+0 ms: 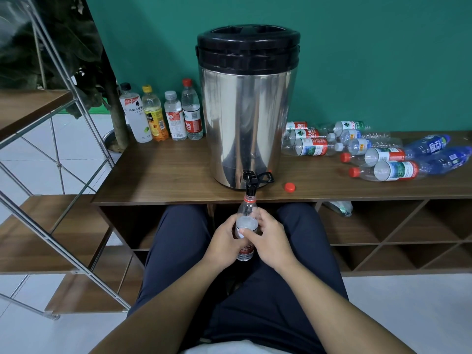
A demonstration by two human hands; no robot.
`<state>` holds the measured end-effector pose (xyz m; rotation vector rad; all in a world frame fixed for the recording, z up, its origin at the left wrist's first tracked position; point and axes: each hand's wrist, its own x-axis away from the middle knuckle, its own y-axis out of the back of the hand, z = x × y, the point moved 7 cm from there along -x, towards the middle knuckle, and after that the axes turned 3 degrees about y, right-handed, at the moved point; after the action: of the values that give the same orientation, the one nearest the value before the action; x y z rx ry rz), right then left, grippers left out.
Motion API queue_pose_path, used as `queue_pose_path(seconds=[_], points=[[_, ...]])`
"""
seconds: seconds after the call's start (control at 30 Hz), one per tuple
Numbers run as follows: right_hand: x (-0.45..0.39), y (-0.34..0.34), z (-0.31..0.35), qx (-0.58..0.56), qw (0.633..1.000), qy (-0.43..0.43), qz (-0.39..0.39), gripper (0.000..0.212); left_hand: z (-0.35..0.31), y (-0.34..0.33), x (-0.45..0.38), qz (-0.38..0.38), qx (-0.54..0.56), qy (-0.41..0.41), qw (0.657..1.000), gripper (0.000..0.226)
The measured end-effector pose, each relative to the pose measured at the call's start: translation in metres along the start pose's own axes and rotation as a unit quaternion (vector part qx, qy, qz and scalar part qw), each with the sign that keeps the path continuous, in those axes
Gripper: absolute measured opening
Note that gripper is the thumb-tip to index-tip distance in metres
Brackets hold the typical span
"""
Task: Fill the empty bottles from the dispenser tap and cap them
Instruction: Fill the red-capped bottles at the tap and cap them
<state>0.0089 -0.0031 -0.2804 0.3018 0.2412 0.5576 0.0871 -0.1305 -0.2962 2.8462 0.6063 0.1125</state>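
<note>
Standing upright, bottle (pixel 245 221) (mouth at tap (pixel 249 183)).

The dispenser (pixel 247 111) fills the table's (pixel 163 175) middle. Its tap (pixel 249 180) overhangs the front edge — open air below. Left of it the wood lies bare; upright bottles (pixel 163 116) line the wall. Right, lying bottles (pixel 370 149) crowd the top (a red cap (pixel 290 187) near the edge).

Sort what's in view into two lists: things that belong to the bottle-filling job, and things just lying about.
Belongs to the job:
- dispenser and its tap
- bottle under the tap, held by left hand and right hand
- loose red cap
- lying empty bottles
- four standing capped bottles

Just lying about:
- metal rack
- plant
- crumpled plastic in the cubby
</note>
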Motion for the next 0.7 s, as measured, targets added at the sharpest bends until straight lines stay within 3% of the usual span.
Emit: queue_pose_path(seconds=[0.7], points=[[-0.0008,-0.0008,-0.0001,-0.001,1.0,0.003,0.006,0.05,0.0006,-0.0003,0.0011,0.001,0.003,0.005,1.0,0.06]])
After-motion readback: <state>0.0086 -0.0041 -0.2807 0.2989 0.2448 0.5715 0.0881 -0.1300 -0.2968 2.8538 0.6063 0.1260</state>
